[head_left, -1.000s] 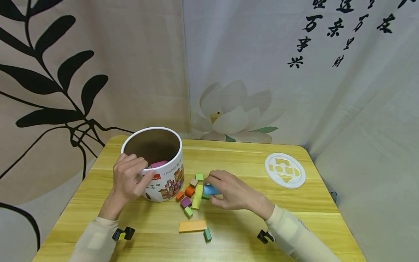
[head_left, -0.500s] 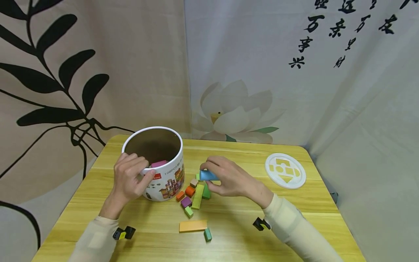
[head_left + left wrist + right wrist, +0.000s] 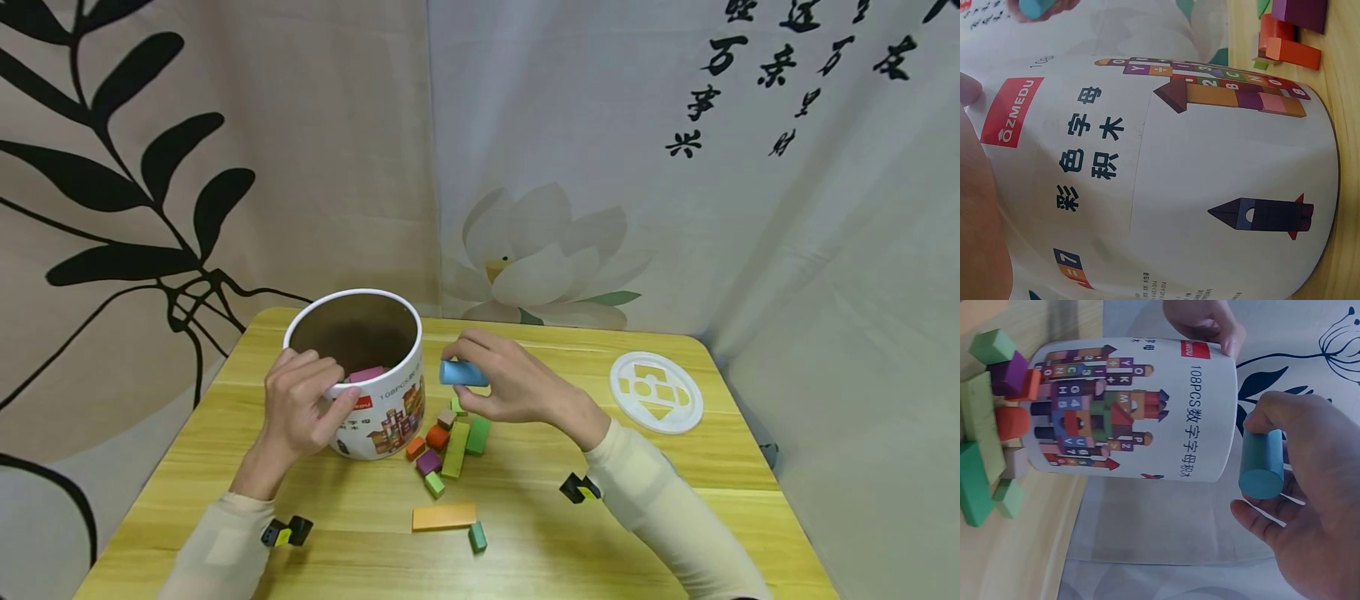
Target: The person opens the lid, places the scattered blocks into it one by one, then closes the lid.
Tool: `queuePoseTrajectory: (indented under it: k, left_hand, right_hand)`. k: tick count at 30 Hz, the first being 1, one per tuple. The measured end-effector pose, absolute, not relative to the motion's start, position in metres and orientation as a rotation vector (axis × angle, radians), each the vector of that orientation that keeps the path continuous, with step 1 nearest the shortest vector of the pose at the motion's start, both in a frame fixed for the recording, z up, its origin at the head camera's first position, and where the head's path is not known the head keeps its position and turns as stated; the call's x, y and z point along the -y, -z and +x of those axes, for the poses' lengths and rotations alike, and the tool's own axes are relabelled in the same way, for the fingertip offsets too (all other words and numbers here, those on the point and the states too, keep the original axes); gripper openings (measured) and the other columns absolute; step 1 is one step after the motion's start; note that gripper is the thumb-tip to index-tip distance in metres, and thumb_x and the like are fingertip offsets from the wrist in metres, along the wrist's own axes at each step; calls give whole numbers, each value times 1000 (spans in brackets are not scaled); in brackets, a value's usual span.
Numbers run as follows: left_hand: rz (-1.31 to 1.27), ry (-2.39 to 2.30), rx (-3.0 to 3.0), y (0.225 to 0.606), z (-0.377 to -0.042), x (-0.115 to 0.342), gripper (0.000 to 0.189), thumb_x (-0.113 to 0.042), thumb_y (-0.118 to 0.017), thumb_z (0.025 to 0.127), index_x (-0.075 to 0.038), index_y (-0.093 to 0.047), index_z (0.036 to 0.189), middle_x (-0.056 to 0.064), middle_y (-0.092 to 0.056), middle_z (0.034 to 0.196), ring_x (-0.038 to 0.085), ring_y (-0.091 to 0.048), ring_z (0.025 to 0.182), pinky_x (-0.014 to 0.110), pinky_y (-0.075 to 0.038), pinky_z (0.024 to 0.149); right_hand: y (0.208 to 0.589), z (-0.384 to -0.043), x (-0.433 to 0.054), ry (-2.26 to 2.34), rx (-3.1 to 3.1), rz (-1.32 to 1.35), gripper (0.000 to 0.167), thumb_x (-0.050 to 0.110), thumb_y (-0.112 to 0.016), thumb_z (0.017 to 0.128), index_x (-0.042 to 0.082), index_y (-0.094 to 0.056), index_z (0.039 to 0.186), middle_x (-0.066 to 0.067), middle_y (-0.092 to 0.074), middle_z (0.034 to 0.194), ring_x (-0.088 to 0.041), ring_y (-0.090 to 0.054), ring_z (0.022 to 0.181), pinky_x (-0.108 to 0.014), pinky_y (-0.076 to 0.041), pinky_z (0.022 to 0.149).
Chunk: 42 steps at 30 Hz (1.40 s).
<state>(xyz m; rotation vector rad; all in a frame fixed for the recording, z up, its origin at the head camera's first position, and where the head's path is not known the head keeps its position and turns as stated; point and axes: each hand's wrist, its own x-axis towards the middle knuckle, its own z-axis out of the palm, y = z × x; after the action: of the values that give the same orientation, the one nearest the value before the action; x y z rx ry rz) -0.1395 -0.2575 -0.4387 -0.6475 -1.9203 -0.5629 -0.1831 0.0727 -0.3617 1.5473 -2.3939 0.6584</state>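
Observation:
A white printed bucket [image 3: 375,425] stands on the table, with a pink block [image 3: 366,374] showing inside. My left hand [image 3: 303,404] grips its near rim, thumb outside and fingers over the edge. To the bucket's right, my right hand [image 3: 517,375] pinches a blue cylinder block [image 3: 463,373] between thumb and fingers, raised above the table. In the right wrist view the cylinder [image 3: 1262,464] is held level with the bucket's rim. Below that hand lie loose blocks, among them a yellow-green bar [image 3: 455,450], a green block [image 3: 477,435] and a purple block [image 3: 428,462].
Closer to the front lie an orange plank [image 3: 444,517] and a small teal block [image 3: 477,537]. A white round lid [image 3: 656,392] with shaped cut-outs rests at the back right of the wooden table [image 3: 600,533]. A printed curtain [image 3: 570,250] hangs behind.
My right hand has lifted the blue cylinder off the block pile and carried it up and left toward the bucket, uncovering the green block. My left hand keeps its grip on the rim.

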Motion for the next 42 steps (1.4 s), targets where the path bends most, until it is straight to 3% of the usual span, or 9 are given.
queuePoseTrajectory:
  k: [17, 27, 42]
  left_hand:
    - [-646, 563, 1922, 440, -141, 257, 40, -38, -59, 90, -17, -44, 59, -4, -40, 54, 13, -31, 58, 35, -26, 69]
    - [-654, 562, 1924, 441, -142, 259, 44, -40, -57, 94, -17, -43, 59, -4, -40, 54, 13, -31, 59, 34, -24, 69]
    - [-662, 566, 1908, 441, -141, 258, 45, -41, -57, 97, -16, -47, 60, -3, -43, 54, 13, -32, 58, 34, -25, 69]
  right_hand:
    - [337, -208, -29, -662, 2363, 1558, 36, 17, -77, 96, 5, -71, 130, -7, -72, 118, -18, -63, 100, -33, -57, 90]
    - [321, -220, 3, -630, 2417, 1572, 43, 22, -75, 99, 6, -70, 138, -9, -73, 133, -20, -67, 111, -33, -59, 99]
    - [313, -232, 49, -554, 2532, 1542, 44, 27, -76, 102, 10, -68, 142, -5, -70, 138, -19, -65, 117, -33, -56, 105]
